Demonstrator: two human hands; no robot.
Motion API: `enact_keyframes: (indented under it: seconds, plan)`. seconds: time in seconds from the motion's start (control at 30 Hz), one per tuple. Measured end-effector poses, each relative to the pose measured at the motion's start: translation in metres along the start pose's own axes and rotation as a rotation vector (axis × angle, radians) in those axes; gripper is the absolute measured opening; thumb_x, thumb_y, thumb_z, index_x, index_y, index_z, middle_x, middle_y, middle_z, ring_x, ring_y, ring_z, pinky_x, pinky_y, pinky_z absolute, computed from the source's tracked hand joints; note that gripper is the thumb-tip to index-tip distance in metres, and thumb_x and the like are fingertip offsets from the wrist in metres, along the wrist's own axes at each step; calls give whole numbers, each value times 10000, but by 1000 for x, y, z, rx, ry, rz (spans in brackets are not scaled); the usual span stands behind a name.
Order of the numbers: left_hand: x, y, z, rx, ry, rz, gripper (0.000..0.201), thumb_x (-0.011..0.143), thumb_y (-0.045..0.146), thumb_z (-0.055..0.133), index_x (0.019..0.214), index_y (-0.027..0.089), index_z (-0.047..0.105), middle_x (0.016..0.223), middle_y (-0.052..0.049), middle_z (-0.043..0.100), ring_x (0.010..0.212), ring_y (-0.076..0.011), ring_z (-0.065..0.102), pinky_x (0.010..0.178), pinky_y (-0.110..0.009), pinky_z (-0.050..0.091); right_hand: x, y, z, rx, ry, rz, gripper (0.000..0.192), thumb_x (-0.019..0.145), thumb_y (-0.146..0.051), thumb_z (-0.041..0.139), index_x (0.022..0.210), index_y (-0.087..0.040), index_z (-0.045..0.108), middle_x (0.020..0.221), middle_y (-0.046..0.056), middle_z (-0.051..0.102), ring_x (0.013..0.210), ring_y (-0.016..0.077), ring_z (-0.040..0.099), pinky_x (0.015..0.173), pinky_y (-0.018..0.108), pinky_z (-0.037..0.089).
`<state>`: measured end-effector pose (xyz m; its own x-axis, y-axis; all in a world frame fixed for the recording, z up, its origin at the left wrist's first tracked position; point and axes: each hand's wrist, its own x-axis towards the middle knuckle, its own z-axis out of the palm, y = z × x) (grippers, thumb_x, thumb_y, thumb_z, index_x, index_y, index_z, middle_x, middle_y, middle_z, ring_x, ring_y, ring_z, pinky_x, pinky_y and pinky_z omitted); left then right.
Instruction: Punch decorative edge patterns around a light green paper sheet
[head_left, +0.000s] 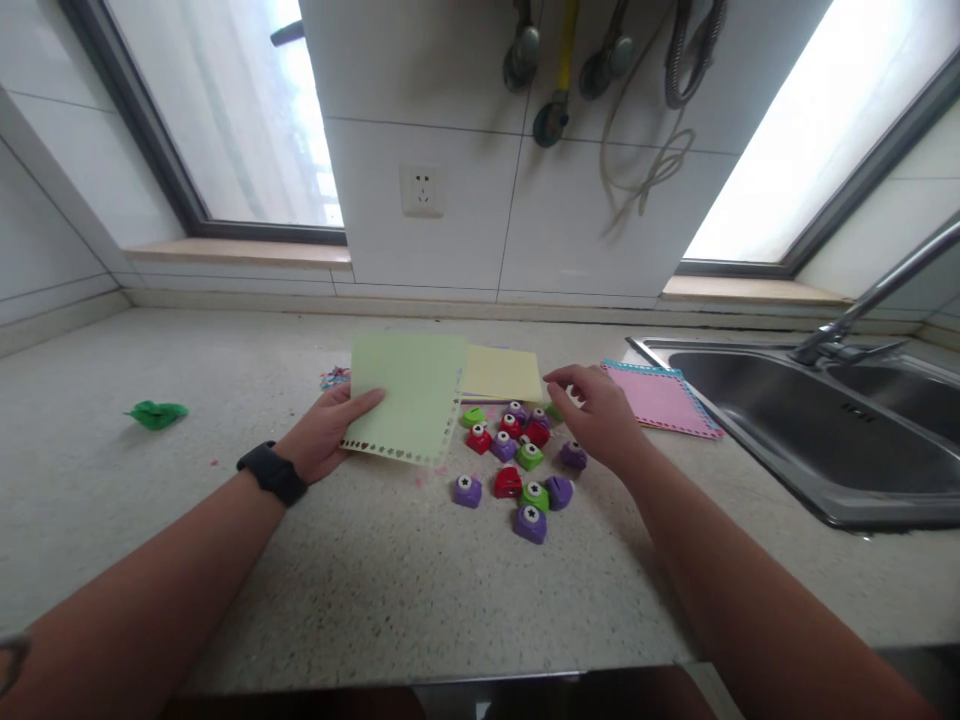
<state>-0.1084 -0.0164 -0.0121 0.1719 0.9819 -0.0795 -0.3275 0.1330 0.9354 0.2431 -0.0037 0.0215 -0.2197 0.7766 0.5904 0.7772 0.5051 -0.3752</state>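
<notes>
My left hand [324, 432], with a black watch on its wrist, holds a light green sheet of paper [409, 395] by its lower left edge; the sheet's bottom and right borders are punched with small shapes. My right hand [596, 415] hovers over a cluster of several small red, purple and green craft punches [517, 455] on the countertop, with its fingers curled and its fingertips near a green punch at the back. I cannot tell whether it grips anything.
A yellow sheet [501, 373] and a pink sheet with a blue border [660, 398] lie behind the punches. A steel sink [825, 420] with a faucet is at the right. A crumpled green scrap [156, 413] lies at the left. Utensils hang on the tiled wall.
</notes>
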Motion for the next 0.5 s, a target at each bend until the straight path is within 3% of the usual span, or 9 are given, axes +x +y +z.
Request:
enact_keyframes:
  seconds: [0.27, 0.5]
  plan:
    - [3, -1, -3, -20, 38, 26, 375, 793, 250, 752, 1156, 183, 686, 1086, -114, 745, 840, -231, 736, 729, -310, 609, -2, 0, 3, 9, -67, -88, 96, 901, -238, 563, 947, -235, 647, 848, 47, 661, 849, 243, 547, 746, 384, 437]
    - [-1, 4, 2, -46, 59, 80, 407, 758, 213, 762, 1151, 142, 688, 1144, -133, 721, 1004, -281, 697, 850, -388, 595, -2, 2, -8, 35, -133, -153, 72, 896, -289, 608, 938, -244, 644, 885, 37, 659, 885, 235, 546, 818, 393, 425]
